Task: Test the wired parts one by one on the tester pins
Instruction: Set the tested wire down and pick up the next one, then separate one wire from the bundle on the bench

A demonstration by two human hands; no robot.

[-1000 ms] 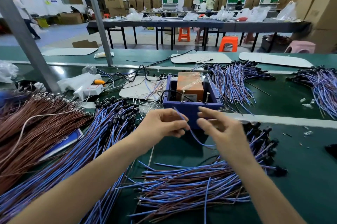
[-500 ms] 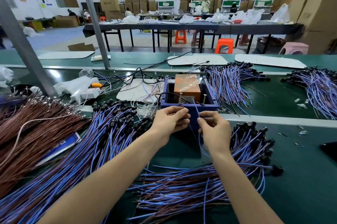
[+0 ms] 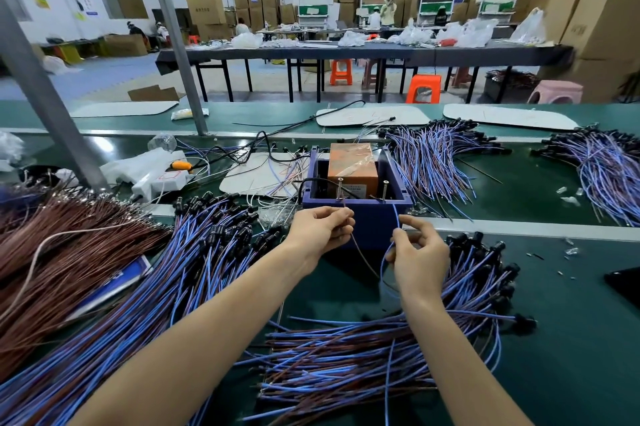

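1. Two hands work on one wired part (image 3: 397,217), just in front of the tester (image 3: 372,230).
2. The left hand (image 3: 317,231) pinches the brown lead (image 3: 362,256) between thumb and curled fingers. The right hand (image 3: 420,254) pinches the blue lead (image 3: 382,264) between thumb and forefinger (its other fingers are loosely bent and hold nothing).
3. The part shows two thin leads, one brown and one blue. Each rises from its hand towards the tester's near rim. Below the hands both sag towards the belt (image 3: 571,339) and draw together. Its other end cannot be made out.
4. The tester is one dark-blue open box holding one orange block (image 3: 353,166) under clear film. Two upright metal pins stand inside its near wall, the left pin (image 3: 340,188) and the right pin (image 3: 384,190).
5. The brown tip is near the left pin and the blue tip is just right of the right pin. Whether either touches cannot be told.
6. There are four heaps of blue-and-brown parts with black heads:
   - The left heap (image 3: 166,294) lies beside the left forearm.
   - The near heap (image 3: 346,366) lies under and right of the right forearm.
   - The back heap (image 3: 433,155) lies just right of the tester.
   - The far-right heap (image 3: 602,166) lies well apart from the others.
7. One heap of brown wires (image 3: 52,252) lies at the far left.
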